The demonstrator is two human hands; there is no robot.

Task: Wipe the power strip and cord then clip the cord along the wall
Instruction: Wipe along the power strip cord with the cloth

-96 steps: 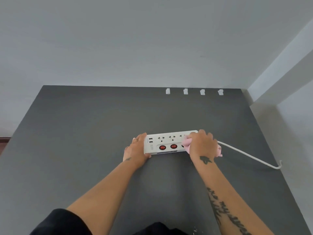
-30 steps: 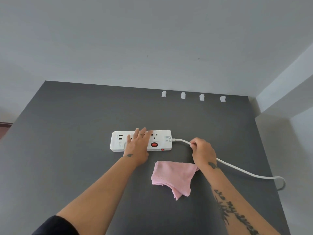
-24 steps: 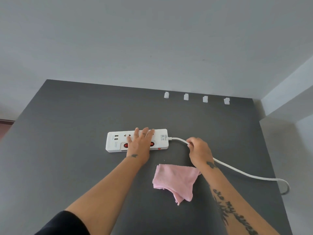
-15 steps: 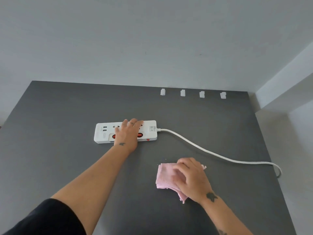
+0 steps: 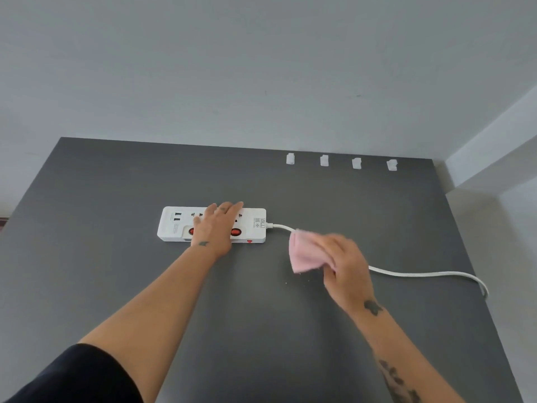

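Observation:
A white power strip (image 5: 174, 225) with red switches lies on the dark grey table (image 5: 116, 184), left of centre. My left hand (image 5: 216, 226) rests flat on top of it, fingers spread. Its white cord (image 5: 421, 274) leaves the strip's right end and runs right toward the table's edge. My right hand (image 5: 345, 263) grips a pink cloth (image 5: 305, 251) over the cord close to the strip; the stretch of cord under the cloth and hand is hidden. Several white cord clips (image 5: 324, 160) stand in a row at the table's back edge by the wall.
A grey wall (image 5: 261, 68) rises behind the table. A white wall corner (image 5: 488, 158) juts in at the right. The cord loops over the table's right edge (image 5: 483, 289). A few small crumbs (image 5: 297, 279) lie below the cloth.
My right hand let go of the cord, picked the pink cloth up off the table and brought it onto the cord near the strip. My left hand stayed on the strip.

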